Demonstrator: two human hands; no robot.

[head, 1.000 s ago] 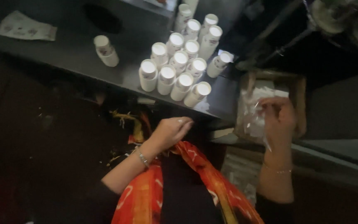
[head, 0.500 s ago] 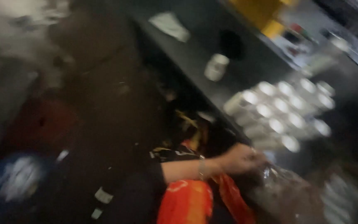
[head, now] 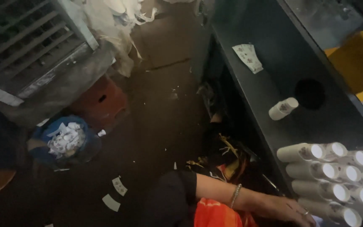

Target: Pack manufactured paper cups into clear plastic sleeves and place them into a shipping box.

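Observation:
My left hand (head: 290, 209) lies low at the bottom edge, fingers loosely spread and holding nothing, a bracelet on the wrist and a ring on one finger. It rests just below and left of a cluster of several white cylindrical containers (head: 332, 172) with white caps, standing on the black table (head: 274, 54). One more white container (head: 283, 109) lies on its side farther back, next to a round hole (head: 309, 93) in the tabletop. A printed paper label (head: 247, 56) lies flat on the far part of the table. Orange cloth (head: 219, 214) covers my lap. My right hand is out of view.
On the dark floor to the left stand a blue bin (head: 66, 141) full of paper scraps and a red stool (head: 101, 103). A metal grate (head: 22, 38) leans at top left. Paper scraps (head: 119, 186) lie on the floor. A yellow box (head: 353, 63) stands at right.
The view has swung left and down toward the floor. My right hand and the plastic bag it touched have left the view. My left hand has dropped lower beside the containers.

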